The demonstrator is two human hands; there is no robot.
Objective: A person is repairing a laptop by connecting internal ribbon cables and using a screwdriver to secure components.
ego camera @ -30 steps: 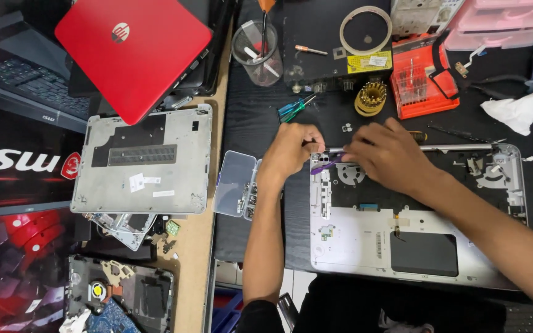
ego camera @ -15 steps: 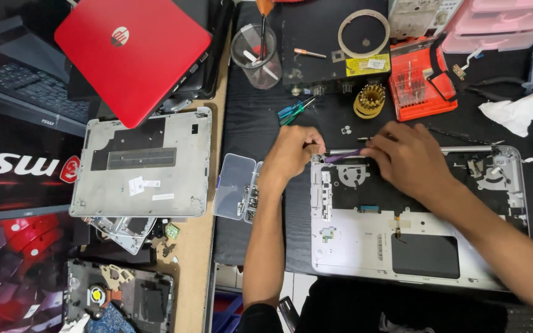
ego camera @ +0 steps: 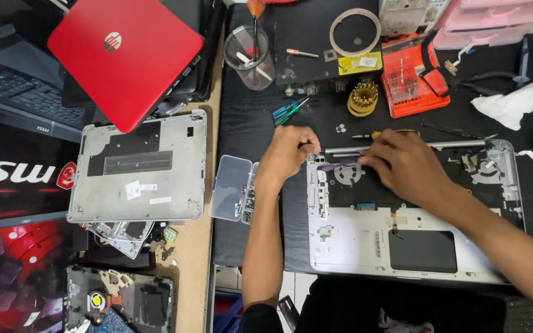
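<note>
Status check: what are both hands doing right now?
Left hand steadies the open laptop shell. Right hand holds a purple tool there. Nothing blocking.

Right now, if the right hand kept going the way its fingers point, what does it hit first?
The right hand points leftward along the open laptop chassis, holding a purple tool. First in that line is likely the left hand, just past the tool's tip, though the gap's depth is unclear.
</note>
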